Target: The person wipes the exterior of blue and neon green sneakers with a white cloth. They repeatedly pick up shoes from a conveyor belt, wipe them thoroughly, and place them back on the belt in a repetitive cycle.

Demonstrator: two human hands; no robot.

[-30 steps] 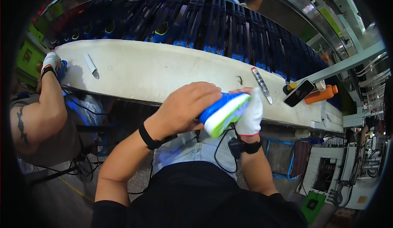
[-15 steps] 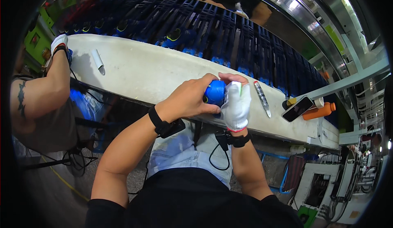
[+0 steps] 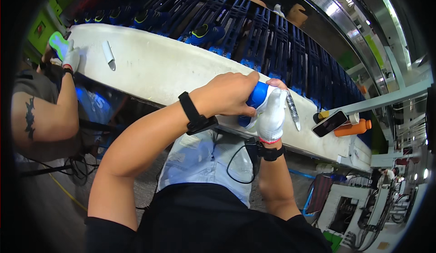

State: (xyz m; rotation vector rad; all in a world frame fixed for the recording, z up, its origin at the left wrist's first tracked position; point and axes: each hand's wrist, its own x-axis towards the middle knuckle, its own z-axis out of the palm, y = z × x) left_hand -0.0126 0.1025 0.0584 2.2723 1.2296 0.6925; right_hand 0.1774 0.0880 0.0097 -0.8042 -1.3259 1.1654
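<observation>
A blue shoe (image 3: pixel 258 95) with a pale sole edge is in my two hands, over the near edge of the long white bench (image 3: pixel 172 67). My bare left hand (image 3: pixel 229 93) is closed around its left side, thumb below and fingers above. On the other side my right hand (image 3: pixel 272 114), in a white glove with bare fingertips showing, is wrapped against the shoe. Both hands hide much of it. Just right of my right hand, a marker-like pen with a patterned barrel (image 3: pixel 293 110) lies on the bench.
Beyond the bench runs a rack of dark blue bars with blue shoes (image 3: pixel 205 34). A phone (image 3: pixel 330 123) and an orange bottle (image 3: pixel 353 128) lie at the right. At left, a co-worker's gloved hand (image 3: pixel 71 58) holds a shoe, near a white curved piece (image 3: pixel 108 55).
My hands have moved slightly right with the shoe, which has turned to show its pale sole edge. At left, the co-worker has raised a shoe, its green-and-pale sole now in view.
</observation>
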